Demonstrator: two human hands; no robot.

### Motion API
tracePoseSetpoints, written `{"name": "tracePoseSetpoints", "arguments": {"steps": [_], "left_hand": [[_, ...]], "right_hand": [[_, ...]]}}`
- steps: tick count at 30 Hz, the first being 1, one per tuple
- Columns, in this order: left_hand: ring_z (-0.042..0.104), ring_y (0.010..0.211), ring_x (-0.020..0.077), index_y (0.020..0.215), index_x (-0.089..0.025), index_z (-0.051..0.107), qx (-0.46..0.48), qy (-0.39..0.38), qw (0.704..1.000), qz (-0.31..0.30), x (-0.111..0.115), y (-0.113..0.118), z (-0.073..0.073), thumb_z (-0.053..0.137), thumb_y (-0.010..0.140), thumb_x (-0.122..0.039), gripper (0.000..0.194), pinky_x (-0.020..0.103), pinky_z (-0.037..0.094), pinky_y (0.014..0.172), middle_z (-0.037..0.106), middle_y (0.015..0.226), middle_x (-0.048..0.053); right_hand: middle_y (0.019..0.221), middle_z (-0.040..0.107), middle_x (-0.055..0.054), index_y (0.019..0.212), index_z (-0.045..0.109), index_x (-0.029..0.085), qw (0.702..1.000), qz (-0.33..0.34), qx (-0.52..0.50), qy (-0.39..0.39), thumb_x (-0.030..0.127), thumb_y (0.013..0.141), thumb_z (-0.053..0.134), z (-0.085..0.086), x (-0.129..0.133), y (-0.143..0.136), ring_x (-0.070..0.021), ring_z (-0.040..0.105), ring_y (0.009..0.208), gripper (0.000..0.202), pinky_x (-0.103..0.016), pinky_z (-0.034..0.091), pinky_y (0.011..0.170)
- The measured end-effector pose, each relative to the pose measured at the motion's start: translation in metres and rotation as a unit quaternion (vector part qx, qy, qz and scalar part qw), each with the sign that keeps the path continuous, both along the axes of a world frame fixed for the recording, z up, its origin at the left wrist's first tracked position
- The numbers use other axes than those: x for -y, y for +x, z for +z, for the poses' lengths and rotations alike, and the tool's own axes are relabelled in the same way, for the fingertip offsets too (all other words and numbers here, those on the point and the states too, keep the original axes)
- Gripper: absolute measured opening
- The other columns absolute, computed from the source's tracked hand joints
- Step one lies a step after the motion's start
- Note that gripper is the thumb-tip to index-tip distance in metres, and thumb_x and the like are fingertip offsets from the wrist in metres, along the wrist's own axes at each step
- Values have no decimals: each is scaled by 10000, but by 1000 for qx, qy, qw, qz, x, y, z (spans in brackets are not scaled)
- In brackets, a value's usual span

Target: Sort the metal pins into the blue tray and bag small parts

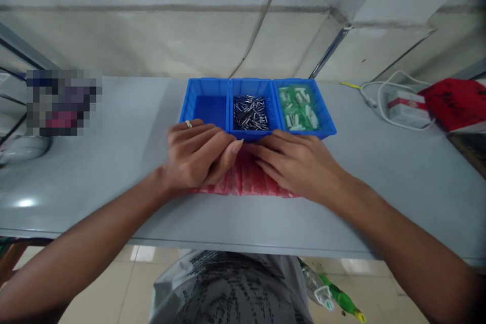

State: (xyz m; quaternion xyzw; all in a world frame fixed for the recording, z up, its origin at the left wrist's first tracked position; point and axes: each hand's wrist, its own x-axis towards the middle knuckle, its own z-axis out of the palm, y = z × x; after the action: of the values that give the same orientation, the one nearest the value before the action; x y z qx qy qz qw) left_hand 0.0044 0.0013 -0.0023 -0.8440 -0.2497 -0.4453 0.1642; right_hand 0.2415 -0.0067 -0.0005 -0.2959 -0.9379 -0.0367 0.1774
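both hands on a row of red plastic packets

left hand [195,154] and right hand [299,164] press flat, fingers spread, on the red plastic packets [246,179], lying on the grey tabletop [114,162] just before the blue three-compartment tray [256,106].

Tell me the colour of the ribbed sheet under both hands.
Red ribbed sheet, clearest in the head view.

Both hands — left hand [197,154], right hand [298,162] — rest flat on a red ridged strip [248,179], just before three blue bins [256,107].

Left hand [195,154] and right hand [299,162] palm-down, fingers extended, fingertips nearly meeting.
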Motion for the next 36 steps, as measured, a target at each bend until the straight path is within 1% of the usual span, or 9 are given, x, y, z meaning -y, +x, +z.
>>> {"name": "tracePoseSetpoints", "arguments": {"steps": [3, 7, 12, 16, 22, 24, 28, 33, 36], "left_hand": [[435, 472, 75, 686, -182, 514, -8, 4, 1000, 2, 0, 1, 1, 575, 931, -148, 255, 276, 305, 492, 485, 539, -54], [445, 477, 78, 691, -179, 520, -6, 1, 1000, -4, 0, 1, 0, 576, 928, -143, 246, 269, 323, 505, 489, 541, -50], [453, 476, 71, 696, -182, 509, -16, 1, 1000, -6, 0, 0, -1, 587, 918, -132, 240, 254, 336, 520, 488, 544, -57], [447, 473, 70, 694, -177, 521, -14, 1, 1000, -9, 0, -1, -1, 605, 898, -122, 227, 256, 324, 507, 488, 545, -58], [429, 450, 66, 641, -183, 503, -4, 16, 1000, -5, -2, 1, -2, 607, 898, -148, 279, 263, 318, 476, 478, 514, -58], [424, 444, 64, 619, -187, 482, -8, 18, 1000, 2, -2, 1, -1, 598, 910, -160, 315, 265, 310, 470, 470, 504, -58], [428, 440, 65, 614, -191, 460, -10, 21, 1000, -1, -2, 2, 0, 606, 906, -138, 331, 272, 295, 465, 466, 495, -57], [412, 447, 68, 653, -197, 473, -8, 11, 1000, -5, 0, 2, 1, 628, 900, -132, 298, 275, 302, 474, 466, 507, -63], [395, 455, 73, 658, -203, 484, -10, 9, 1000, 1, 0, 1, 1, 614, 910, -140, 290, 280, 304, 471, 474, 503, -65]], "right_hand": [[1068, 771, -91, 1158, 728, 180, 994, -6, 93, 49, 116, 984, 553, -6, -1, 0, -251, 709, 998, 255, -361, 604, 768], [1054, 758, -110, 1181, 709, 130, 995, 7, 76, 65, 91, 978, 548, -7, -1, 0, -261, 705, 991, 261, -378, 619, 770], [1020, 750, -94, 1106, 734, 156, 999, 25, 29, -24, 113, 963, 571, -7, -3, 1, -245, 720, 917, 221, -397, 627, 816], [1092, 747, -103, 1160, 725, 169, 997, 31, 3, -65, 70, 952, 550, -14, -4, 2, -253, 713, 997, 288, -399, 612, 873], [1174, 743, -111, 1144, 734, 194, 998, 33, 38, -25, 93, 990, 504, -11, -2, 1, -261, 690, 1107, 294, -412, 612, 942], [1176, 748, -116, 1105, 745, 196, 997, 35, 67, -6, 93, 979, 525, -8, -1, 0, -280, 691, 1099, 274, -432, 626, 904], [1089, 763, -148, 1082, 745, 116, 994, 58, 87, 35, 64, 944, 577, -7, 0, -3, -296, 714, 991, 224, -438, 642, 796], [983, 767, -127, 1057, 752, 109, 992, 69, 57, 94, 60, 977, 523, -9, -1, -2, -264, 705, 925, 247, -402, 624, 758], [1018, 756, -118, 1060, 749, 142, 994, 63, -14, 84, 67, 996, 499, -7, -3, 0, -237, 686, 937, 269, -373, 610, 777]]}}
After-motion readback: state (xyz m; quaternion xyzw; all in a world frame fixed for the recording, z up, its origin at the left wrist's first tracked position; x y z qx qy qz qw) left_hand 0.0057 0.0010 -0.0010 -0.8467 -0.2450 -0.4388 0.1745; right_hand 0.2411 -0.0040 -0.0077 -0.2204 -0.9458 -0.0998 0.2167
